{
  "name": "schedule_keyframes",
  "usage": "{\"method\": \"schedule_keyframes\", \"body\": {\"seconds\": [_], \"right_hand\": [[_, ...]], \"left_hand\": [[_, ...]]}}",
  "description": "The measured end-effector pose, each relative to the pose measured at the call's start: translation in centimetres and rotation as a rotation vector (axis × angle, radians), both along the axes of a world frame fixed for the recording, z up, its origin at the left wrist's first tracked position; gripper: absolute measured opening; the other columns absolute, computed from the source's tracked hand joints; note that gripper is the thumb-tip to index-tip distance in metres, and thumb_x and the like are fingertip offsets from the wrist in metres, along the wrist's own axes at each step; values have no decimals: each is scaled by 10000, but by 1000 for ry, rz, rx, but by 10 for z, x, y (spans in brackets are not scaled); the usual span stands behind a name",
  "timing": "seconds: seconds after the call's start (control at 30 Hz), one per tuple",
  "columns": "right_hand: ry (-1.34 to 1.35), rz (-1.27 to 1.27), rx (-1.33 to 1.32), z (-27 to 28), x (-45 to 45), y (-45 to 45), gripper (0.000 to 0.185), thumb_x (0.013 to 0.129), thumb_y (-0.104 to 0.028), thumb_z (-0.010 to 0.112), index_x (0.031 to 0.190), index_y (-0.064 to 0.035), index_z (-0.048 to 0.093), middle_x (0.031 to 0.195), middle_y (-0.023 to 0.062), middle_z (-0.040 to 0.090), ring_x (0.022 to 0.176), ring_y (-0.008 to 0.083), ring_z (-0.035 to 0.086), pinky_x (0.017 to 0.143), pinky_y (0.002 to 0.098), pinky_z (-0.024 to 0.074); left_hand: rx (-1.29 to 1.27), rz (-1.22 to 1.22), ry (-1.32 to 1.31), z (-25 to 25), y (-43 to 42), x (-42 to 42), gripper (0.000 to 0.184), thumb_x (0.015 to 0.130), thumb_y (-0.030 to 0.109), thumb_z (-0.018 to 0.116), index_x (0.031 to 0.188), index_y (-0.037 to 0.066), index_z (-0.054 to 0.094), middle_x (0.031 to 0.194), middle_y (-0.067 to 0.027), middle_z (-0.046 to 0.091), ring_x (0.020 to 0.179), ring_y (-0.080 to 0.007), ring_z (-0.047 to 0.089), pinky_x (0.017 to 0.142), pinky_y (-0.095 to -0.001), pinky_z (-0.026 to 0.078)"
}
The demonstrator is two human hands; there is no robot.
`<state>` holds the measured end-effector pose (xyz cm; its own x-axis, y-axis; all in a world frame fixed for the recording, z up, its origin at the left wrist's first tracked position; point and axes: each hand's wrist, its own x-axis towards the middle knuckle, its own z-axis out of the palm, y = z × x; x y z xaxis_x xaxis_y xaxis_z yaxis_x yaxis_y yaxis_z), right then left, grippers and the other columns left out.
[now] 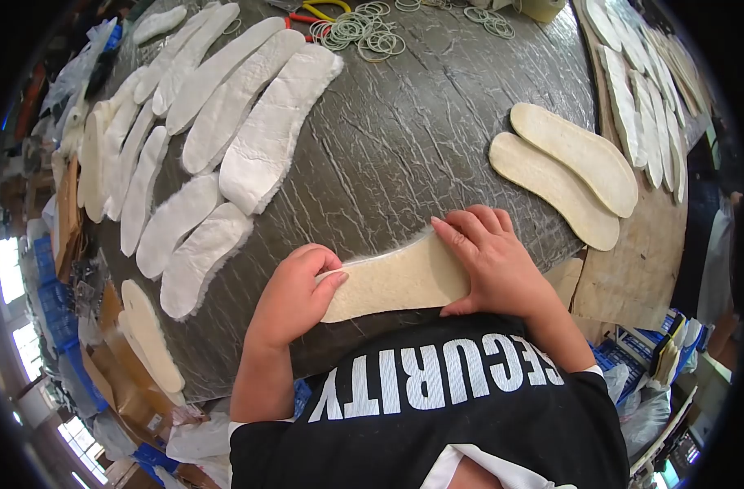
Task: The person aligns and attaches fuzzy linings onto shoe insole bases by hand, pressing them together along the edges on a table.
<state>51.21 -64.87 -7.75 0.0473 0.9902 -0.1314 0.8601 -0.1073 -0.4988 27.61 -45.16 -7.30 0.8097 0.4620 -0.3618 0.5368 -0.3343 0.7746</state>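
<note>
A cream insole [392, 281] with a fluffy white far edge lies crosswise near the table's front, close to my body. My left hand [294, 293] pinches its left end, thumb on top and fingers curled at the far edge. Around the right end wraps my right hand [494, 265], its fingers over the far edge and its thumb at the near edge. Both palms hide the insole's tips. Two more cream insoles [580, 159] overlap on the table to the right of my right hand.
Rows of white fleece insoles [278, 130] cover the table's left side. At the back lie pale rubber bands [359, 33] and yellow-handled pliers or scissors [327, 10]. More white insoles [645, 106] rest on a board [633, 253] at the right. Blue crates [54, 301] stand at the left.
</note>
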Motion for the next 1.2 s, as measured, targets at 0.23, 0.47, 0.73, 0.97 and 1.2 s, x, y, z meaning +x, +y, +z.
{"method": "schedule_keyframes", "body": {"seconds": [0.23,0.47,0.73,0.97,1.2], "right_hand": [[-54,5,158,11,-9,12,912,645,-447,854,1378,-13,526,1343,147,516,1294,340,440,1097,477,323],[583,54,191,-9,-51,69,351,805,-124,751,1126,-23,653,985,123,638,961,316,610,866,425,483],[902,-24,152,-3,-37,63,56,896,1,629,951,1,621,878,94,610,821,203,605,720,324,493],[1057,-119,69,-3,-36,55,91,955,-75,624,1009,-2,612,901,59,623,868,152,604,772,298,505],[860,-103,128,5,-34,58,126,916,-86,687,1016,-10,671,895,70,637,818,171,606,744,302,496]], "left_hand": [[61,7,-115,1,-5,2,120,843,57,683,885,-42,630,962,-132,610,864,-273,611,789,-344,490],[-32,143,-235,19,-10,7,114,901,53,655,932,-57,655,1026,-95,621,847,-140,595,698,-258,487],[-394,496,8,-14,-5,-41,218,987,127,599,1099,-46,671,936,-93,707,662,-107,648,547,-226,497],[-523,389,84,-12,-12,-26,177,964,142,632,1028,-17,678,847,-50,680,640,-96,648,518,-227,477],[-611,323,-106,-28,-11,-31,118,956,115,649,964,-1,669,841,-19,657,717,-85,617,648,-242,499]]}}
